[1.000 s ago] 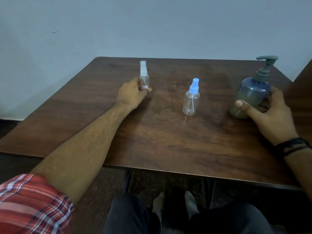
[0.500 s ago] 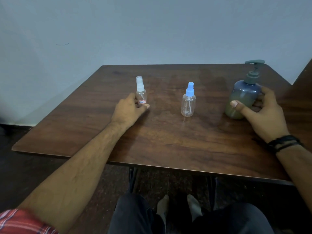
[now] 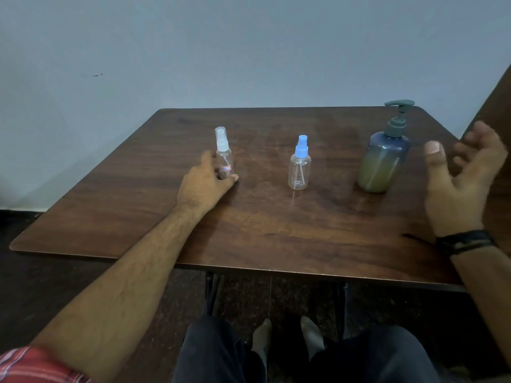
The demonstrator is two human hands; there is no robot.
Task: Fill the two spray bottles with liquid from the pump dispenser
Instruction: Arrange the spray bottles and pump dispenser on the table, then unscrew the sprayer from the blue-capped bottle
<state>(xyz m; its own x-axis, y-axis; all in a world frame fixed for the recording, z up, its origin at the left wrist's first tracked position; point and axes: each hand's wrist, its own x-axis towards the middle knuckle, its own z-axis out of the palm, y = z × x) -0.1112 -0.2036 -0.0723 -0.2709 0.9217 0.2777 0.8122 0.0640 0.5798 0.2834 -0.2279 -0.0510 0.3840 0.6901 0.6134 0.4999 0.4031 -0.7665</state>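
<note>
A slim clear spray bottle with a white cap (image 3: 223, 154) stands upright on the brown table (image 3: 276, 225); my left hand (image 3: 206, 186) grips its lower part. A rounder clear spray bottle with a blue cap (image 3: 299, 167) stands alone at the table's middle. To its right stands the blue pump dispenser (image 3: 385, 158), partly filled with yellowish liquid, its grey pump head pointing left. My right hand (image 3: 464, 178) hovers to the right of the dispenser, fingers spread and loosely bent, touching nothing.
A pale wall rises behind the table. A dark wooden edge (image 3: 495, 106) leans in at the far right. My knees and feet show below the table's near edge (image 3: 276, 269).
My right hand let go of the pump dispenser and lifted away to the right. My left hand stays on the white-capped bottle.
</note>
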